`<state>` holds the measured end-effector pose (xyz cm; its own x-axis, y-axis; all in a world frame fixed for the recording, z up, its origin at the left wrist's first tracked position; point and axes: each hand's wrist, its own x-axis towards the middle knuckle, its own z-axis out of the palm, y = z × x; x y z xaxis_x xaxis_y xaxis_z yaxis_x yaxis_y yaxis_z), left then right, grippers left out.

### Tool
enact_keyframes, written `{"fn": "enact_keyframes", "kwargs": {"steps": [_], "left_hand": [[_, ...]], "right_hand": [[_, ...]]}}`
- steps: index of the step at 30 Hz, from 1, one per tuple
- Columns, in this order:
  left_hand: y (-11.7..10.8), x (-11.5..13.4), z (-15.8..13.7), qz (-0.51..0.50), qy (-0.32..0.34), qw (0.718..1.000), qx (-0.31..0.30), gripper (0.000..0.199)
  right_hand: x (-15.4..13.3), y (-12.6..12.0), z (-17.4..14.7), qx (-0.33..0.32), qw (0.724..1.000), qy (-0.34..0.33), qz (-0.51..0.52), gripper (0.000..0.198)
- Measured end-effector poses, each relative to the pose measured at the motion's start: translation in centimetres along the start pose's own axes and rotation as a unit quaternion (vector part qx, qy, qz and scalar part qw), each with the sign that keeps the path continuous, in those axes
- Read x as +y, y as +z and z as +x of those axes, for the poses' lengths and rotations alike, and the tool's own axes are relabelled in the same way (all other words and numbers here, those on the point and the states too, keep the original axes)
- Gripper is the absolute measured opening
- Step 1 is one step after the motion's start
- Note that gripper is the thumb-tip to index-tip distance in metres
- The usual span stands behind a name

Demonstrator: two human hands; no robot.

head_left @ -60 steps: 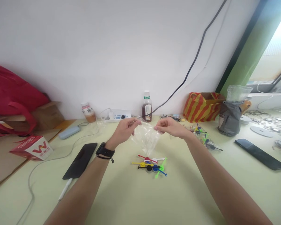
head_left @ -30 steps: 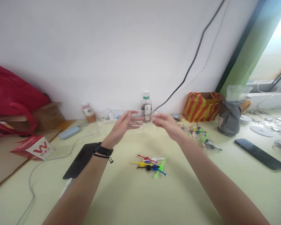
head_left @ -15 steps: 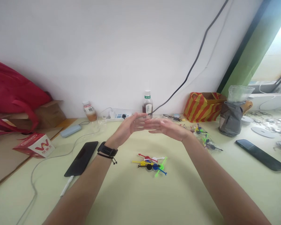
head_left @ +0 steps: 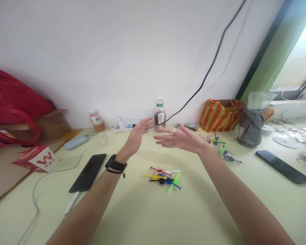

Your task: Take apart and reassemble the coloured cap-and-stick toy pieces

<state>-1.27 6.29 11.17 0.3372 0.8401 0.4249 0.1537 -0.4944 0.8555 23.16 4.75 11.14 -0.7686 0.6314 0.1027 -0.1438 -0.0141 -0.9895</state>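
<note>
Raised above the table, my left hand (head_left: 137,136) has its fingers stretched out and nothing in it. Facing it from the other side, my right hand (head_left: 181,139) is open too, thumb up and fingers apart. A narrow gap separates the two hands. On the table below them lies a small pile of colored plastic arrow spinners (head_left: 162,179) in red, white, yellow, black, blue and green. Neither hand touches the pile. Behind the hands stands a dark drink bottle (head_left: 159,114) with a white cap.
At left are a black phone (head_left: 88,173) with a cable, a red-white box (head_left: 38,159) and another bottle (head_left: 97,121). On the right lie bagged spinners (head_left: 225,154), a second phone (head_left: 283,166), a striped bag (head_left: 220,115) and a grey bag (head_left: 250,129). A power strip (head_left: 127,125) lies along the wall.
My hands, whose fingertips met or overlapped in front of the bottle, have drawn apart. The right thumb has lifted away from its fingers. The spinner pile stays put.
</note>
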Motion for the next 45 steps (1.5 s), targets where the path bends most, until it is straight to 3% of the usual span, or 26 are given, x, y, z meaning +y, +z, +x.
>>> {"fn": "enact_keyframes", "kwargs": {"steps": [2, 5, 9, 14, 16, 17, 19, 20, 22, 28, 33, 36, 39, 45], "left_hand": [[0.5, 0.5, -0.5, 0.174, 0.11, 0.978, 0.03, 0.066], [1.9, 1.3, -1.3, 0.342, 0.228, 0.911, -0.024, 0.098], [3.8, 1.2, -1.9, 0.429, 0.271, 0.857, -0.084, 0.112], [3.5, 0.1, -1.7, 0.482, 0.243, 0.838, -0.08, 0.095], [2.5, -0.4, -1.5, 0.493, 0.21, 0.84, -0.079, 0.093], [1.9, -0.7, -1.5, 0.496, 0.193, 0.843, -0.078, 0.093], [0.4, -1.6, -1.3, 0.494, 0.152, 0.852, -0.079, 0.094], [-0.3, -2.2, -1.2, 0.49, 0.127, 0.859, -0.081, 0.094], [-1.8, -3.4, -1.0, 0.475, 0.071, 0.874, -0.078, 0.097], [-4.5, -6.0, -0.8, 0.39, -0.054, 0.912, -0.115, 0.105], [-4.8, -6.2, -0.7, 0.317, -0.096, 0.93, -0.16, 0.101], [-4.7, -6.0, -0.7, 0.285, -0.109, 0.933, -0.191, 0.095], [-4.8, -5.7, -0.7, 0.263, -0.115, 0.934, -0.212, 0.091], [-4.7, -4.9, -0.6, 0.234, -0.132, 0.933, -0.238, 0.088]], "right_hand": [[0.2, 0.0, 0.2, 0.029, 0.999, 0.013, 0.015, 0.082], [0.4, 0.6, 0.8, 0.055, 0.996, 0.024, 0.071, 0.089], [0.4, 1.7, 1.5, 0.077, 0.99, 0.039, 0.112, 0.091], [-0.2, 2.0, 1.6, 0.072, 0.992, 0.084, 0.054, 0.09], [-0.5, 1.7, 1.6, 0.144, 0.987, 0.076, 0.006, 0.081], [-0.6, 1.5, 1.5, 0.206, 0.976, 0.063, -0.036, 0.075], [-0.8, 1.3, 1.4, 0.335, 0.929, 0.025, -0.156, 0.062], [-0.8, 1.3, 1.4, 0.377, 0.899, 0.009, -0.221, 0.057], [-0.7, 1.2, 1.4, 0.4, 0.861, -0.002, -0.313, 0.052], [0.8, 0.8, 1.9, 0.34, 0.85, 0.044, -0.4, 0.039], [2.5, 0.5, 1.9, 0.108, 0.882, 0.107, -0.446, 0.022], [3.2, 0.7, 1.9, 0.012, 0.851, 0.145, -0.504, 0.022], [3.5, 1.3, 2.0, -0.03, 0.809, 0.182, -0.558, 0.019], [3.5, 2.8, 2.4, -0.093, 0.801, 0.247, -0.537, 0.026]]}}
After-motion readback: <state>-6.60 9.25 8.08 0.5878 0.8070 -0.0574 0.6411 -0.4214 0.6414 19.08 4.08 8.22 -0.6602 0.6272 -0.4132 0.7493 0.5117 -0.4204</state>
